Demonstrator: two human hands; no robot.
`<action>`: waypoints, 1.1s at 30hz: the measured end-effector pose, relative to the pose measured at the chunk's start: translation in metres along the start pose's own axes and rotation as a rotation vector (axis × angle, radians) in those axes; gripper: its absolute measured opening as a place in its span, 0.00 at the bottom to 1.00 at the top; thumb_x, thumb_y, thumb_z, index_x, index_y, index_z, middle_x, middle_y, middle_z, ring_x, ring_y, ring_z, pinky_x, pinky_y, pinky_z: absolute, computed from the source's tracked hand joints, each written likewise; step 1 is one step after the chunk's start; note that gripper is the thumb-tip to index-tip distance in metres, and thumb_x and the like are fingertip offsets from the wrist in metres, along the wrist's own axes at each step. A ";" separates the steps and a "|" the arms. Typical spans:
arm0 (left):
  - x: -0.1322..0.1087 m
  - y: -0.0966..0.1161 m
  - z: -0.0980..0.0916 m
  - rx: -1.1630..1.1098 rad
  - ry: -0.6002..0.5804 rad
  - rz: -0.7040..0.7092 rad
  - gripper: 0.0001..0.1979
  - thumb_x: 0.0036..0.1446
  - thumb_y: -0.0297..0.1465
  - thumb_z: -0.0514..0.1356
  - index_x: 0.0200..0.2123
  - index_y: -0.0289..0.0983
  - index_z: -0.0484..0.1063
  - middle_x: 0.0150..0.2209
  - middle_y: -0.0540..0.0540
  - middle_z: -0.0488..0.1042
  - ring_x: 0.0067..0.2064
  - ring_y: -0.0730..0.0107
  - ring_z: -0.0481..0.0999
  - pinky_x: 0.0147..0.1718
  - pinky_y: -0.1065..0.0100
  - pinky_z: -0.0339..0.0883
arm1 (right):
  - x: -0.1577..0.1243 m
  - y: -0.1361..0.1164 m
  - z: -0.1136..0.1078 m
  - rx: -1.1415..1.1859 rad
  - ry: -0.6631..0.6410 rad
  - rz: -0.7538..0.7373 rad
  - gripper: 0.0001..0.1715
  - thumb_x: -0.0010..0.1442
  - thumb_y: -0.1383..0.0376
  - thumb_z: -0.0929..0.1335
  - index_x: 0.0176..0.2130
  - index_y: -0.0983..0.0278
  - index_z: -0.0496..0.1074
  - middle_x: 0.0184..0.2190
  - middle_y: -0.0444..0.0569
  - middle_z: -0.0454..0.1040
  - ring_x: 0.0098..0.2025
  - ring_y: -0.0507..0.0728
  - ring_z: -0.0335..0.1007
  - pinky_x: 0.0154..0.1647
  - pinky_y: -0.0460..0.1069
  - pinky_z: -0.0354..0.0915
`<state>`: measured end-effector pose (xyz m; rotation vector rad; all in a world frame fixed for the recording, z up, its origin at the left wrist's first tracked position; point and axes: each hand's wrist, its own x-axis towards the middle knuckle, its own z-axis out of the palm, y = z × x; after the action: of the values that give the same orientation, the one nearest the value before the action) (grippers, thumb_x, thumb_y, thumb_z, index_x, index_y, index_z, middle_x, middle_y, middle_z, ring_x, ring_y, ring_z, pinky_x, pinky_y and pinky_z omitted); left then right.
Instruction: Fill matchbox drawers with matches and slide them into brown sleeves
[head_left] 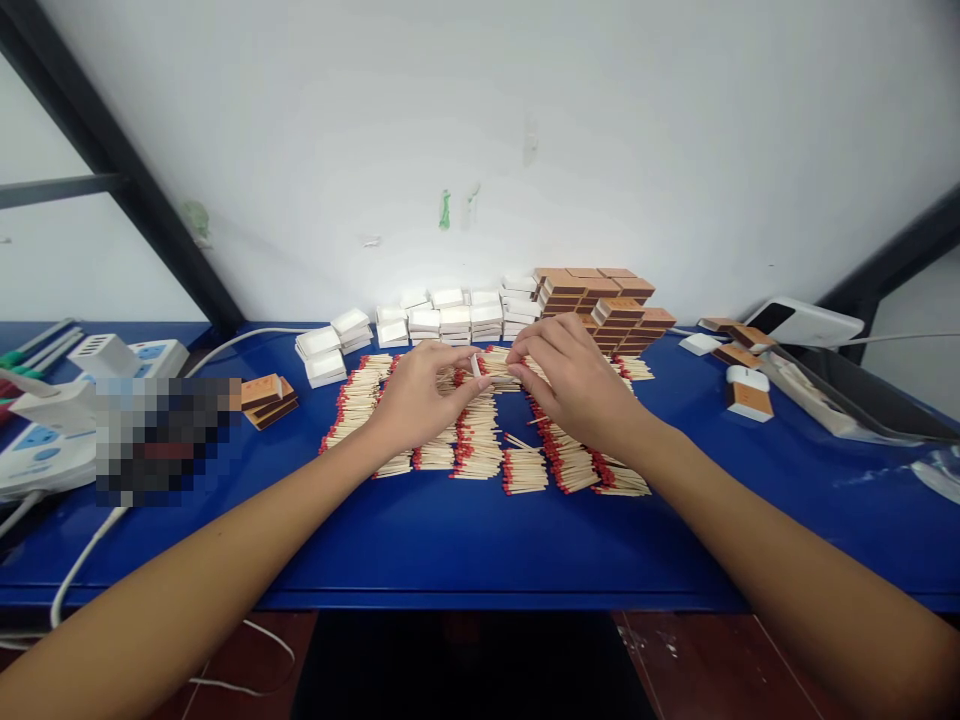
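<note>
Between the thumb and fingers of my left hand (424, 395) is a small white matchbox tray (475, 366), seen nearly edge-on. My right hand (574, 380) faces it from the right, its thumb and fingertips pinched at the ends of some matches (496, 366); how many are in the pinch is hidden. Beneath both hands, red-tipped matches (476, 440) lie in several upright columns. A short stack of matches (524, 471) ends one column at the front, with a few loose matches (523, 443) just behind it.
White matchbox trays (454, 322) are piled along the wall, beside stacked brown matchboxes (592, 290). More matchboxes lie left (266, 400) and right (750, 400). A power strip (45, 455) with cables occupies the left end; a white device (806, 322) and dark pouch (862, 390) sit right.
</note>
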<state>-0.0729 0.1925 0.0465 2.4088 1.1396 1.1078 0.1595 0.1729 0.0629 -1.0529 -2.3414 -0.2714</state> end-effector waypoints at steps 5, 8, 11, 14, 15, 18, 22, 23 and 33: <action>0.002 -0.005 -0.002 0.004 0.080 -0.092 0.12 0.66 0.38 0.68 0.50 0.44 0.83 0.45 0.47 0.85 0.53 0.55 0.81 0.56 0.52 0.73 | -0.004 0.012 0.006 -0.019 0.016 0.053 0.13 0.76 0.65 0.62 0.44 0.63 0.75 0.46 0.60 0.76 0.52 0.68 0.64 0.55 0.62 0.64; 0.004 -0.007 -0.003 0.017 0.120 -0.099 0.10 0.65 0.36 0.68 0.48 0.42 0.84 0.45 0.46 0.86 0.54 0.55 0.81 0.58 0.52 0.72 | -0.007 0.020 0.015 -0.023 -0.088 0.040 0.11 0.74 0.66 0.65 0.40 0.63 0.76 0.45 0.59 0.75 0.52 0.68 0.64 0.54 0.62 0.64; 0.004 -0.009 -0.003 0.023 0.137 -0.083 0.09 0.65 0.36 0.69 0.47 0.42 0.84 0.46 0.46 0.86 0.54 0.55 0.81 0.57 0.52 0.73 | -0.009 0.023 0.022 -0.011 -0.165 0.036 0.11 0.73 0.66 0.65 0.40 0.62 0.77 0.45 0.59 0.74 0.52 0.68 0.63 0.54 0.62 0.63; 0.004 -0.009 -0.003 0.034 0.131 -0.079 0.09 0.65 0.36 0.69 0.47 0.43 0.84 0.46 0.46 0.86 0.55 0.54 0.81 0.58 0.51 0.73 | -0.009 0.022 0.024 -0.006 -0.207 0.043 0.11 0.73 0.66 0.66 0.40 0.63 0.77 0.46 0.59 0.74 0.52 0.67 0.63 0.54 0.61 0.63; 0.004 -0.009 -0.003 0.035 0.127 -0.080 0.08 0.65 0.36 0.69 0.46 0.43 0.84 0.46 0.46 0.86 0.54 0.54 0.81 0.58 0.51 0.73 | -0.009 0.022 0.024 -0.006 -0.211 0.047 0.11 0.73 0.66 0.66 0.40 0.63 0.77 0.46 0.59 0.74 0.52 0.67 0.62 0.54 0.61 0.63; 0.004 -0.008 -0.003 0.035 0.124 -0.088 0.08 0.64 0.35 0.69 0.46 0.43 0.84 0.46 0.46 0.86 0.55 0.54 0.81 0.58 0.51 0.73 | -0.009 0.022 0.024 -0.001 -0.201 0.045 0.11 0.73 0.65 0.66 0.40 0.63 0.78 0.46 0.59 0.74 0.52 0.67 0.62 0.54 0.61 0.64; 0.004 -0.008 -0.004 0.036 0.124 -0.098 0.10 0.64 0.35 0.70 0.48 0.43 0.84 0.46 0.47 0.86 0.55 0.53 0.81 0.59 0.50 0.73 | -0.009 0.024 0.026 -0.006 -0.204 0.031 0.13 0.73 0.65 0.65 0.40 0.63 0.78 0.45 0.59 0.74 0.50 0.67 0.62 0.53 0.61 0.64; 0.004 -0.008 -0.004 0.035 0.123 -0.099 0.10 0.64 0.36 0.70 0.48 0.43 0.84 0.46 0.47 0.86 0.55 0.53 0.81 0.59 0.50 0.73 | -0.009 0.024 0.026 -0.007 -0.207 0.030 0.13 0.73 0.65 0.65 0.39 0.63 0.78 0.45 0.59 0.74 0.50 0.67 0.62 0.53 0.61 0.64; 0.004 -0.006 -0.004 0.048 0.106 -0.083 0.11 0.65 0.36 0.69 0.50 0.42 0.83 0.47 0.45 0.86 0.55 0.53 0.81 0.58 0.49 0.73 | -0.008 0.023 0.026 -0.002 -0.210 0.033 0.14 0.73 0.66 0.64 0.41 0.64 0.79 0.43 0.59 0.74 0.49 0.67 0.61 0.53 0.61 0.64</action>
<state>-0.0775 0.1989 0.0478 2.3391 1.3008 1.2078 0.1704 0.1937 0.0357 -1.1697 -2.5053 -0.1568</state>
